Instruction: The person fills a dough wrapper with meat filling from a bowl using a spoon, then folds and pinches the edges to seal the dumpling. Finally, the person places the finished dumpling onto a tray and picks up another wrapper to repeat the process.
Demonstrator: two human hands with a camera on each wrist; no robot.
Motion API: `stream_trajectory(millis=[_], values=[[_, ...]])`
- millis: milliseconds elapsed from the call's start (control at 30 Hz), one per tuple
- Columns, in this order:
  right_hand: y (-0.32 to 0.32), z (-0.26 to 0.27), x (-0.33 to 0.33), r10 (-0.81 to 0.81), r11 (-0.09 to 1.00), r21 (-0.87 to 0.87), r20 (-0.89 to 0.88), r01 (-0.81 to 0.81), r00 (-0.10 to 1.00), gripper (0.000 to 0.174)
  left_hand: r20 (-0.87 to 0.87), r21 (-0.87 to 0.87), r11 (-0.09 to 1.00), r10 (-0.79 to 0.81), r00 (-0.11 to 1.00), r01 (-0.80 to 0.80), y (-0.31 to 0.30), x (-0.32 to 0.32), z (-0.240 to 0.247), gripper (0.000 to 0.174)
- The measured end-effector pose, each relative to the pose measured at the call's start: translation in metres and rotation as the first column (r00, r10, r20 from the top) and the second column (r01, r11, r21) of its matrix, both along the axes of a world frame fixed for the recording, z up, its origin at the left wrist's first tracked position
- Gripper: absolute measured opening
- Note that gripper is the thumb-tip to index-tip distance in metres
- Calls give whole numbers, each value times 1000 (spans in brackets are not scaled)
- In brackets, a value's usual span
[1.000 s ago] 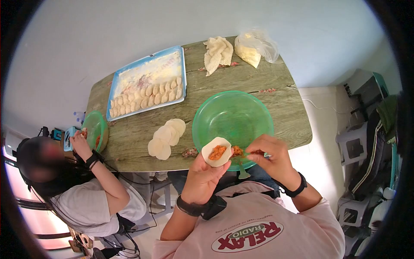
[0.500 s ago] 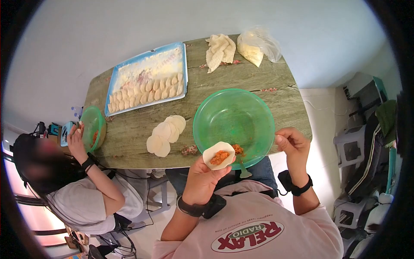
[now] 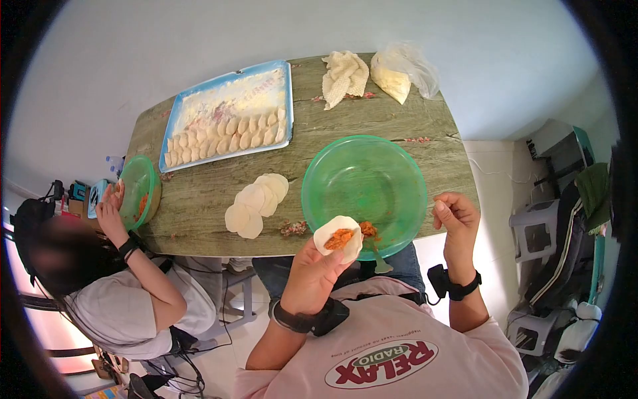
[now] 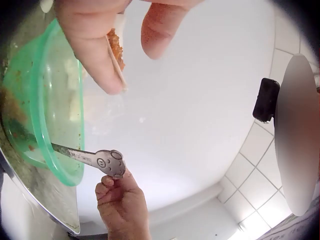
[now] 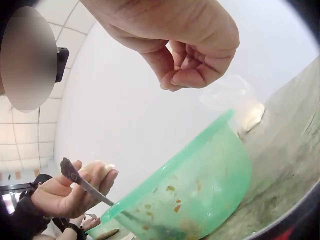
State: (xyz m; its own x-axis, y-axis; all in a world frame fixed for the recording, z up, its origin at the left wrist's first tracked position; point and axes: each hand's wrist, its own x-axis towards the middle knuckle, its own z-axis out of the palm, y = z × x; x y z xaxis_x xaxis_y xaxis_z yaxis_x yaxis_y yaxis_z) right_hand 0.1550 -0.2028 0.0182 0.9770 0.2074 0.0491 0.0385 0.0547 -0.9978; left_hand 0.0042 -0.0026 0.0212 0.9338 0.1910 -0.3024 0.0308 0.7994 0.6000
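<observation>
My left hand [image 3: 310, 279] holds a round dumpling wrapper [image 3: 321, 234] with a mound of orange filling [image 3: 339, 239] in its middle, over the near rim of the green bowl [image 3: 364, 149]. A metal spoon [image 3: 381, 264] leans in that bowl, its handle out over the near rim and some filling by its lower end. To the right of the bowl, my right hand [image 3: 460, 219] is raised, apart from the spoon. Thumb and fingertips [image 5: 175, 86] meet with nothing visible between them. In the left wrist view, the spoon handle [image 4: 109, 162] overlaps that hand.
Several loose wrappers [image 3: 251, 199] lie left of the bowl. Behind them, a blue-rimmed tray [image 3: 232, 93] bears rows of dumplings [image 3: 229, 136]. A cloth [image 3: 345, 76] and a plastic bag [image 3: 399, 73] lie at the back. Another person [image 3: 133, 279] works at a second green bowl [image 3: 151, 174] on the left.
My right hand has left the spoon at the bowl's near rim and moved right, its fingers then staying curled. The left hand keeps holding the filled wrapper, with little movement.
</observation>
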Motion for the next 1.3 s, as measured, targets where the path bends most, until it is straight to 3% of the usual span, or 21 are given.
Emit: stream_trajectory(millis=[367, 667, 867, 1033, 1133, 1300], values=[[2, -3, 0, 14, 1000, -24, -32, -15, 999, 8, 15, -76, 997, 4, 1000, -3, 2, 1, 0, 43], [4, -3, -6, 103, 992, -69, -68, -107, 992, 8, -7, -124, 992, 13, 1000, -14, 3, 2, 3, 46], [12, 5, -12, 280, 953, -95, -75, -287, 957, 12, 37, 83, 996, -44, 998, 41, 2, 3, 6, 62], [29, 27, -22, 547, 804, -279, 0, -525, 837, 26, 26, 85, 995, -59, 998, 57, -2, 5, 9, 61], [36, 24, -26, 602, 785, -160, -37, -599, 798, 33, 8, 76, 994, -84, 996, 83, -3, 4, 13, 56], [34, 22, -27, 618, 776, -106, -74, -622, 783, 37, -38, 106, 991, -82, 996, 85, -6, 2, 16, 52]])
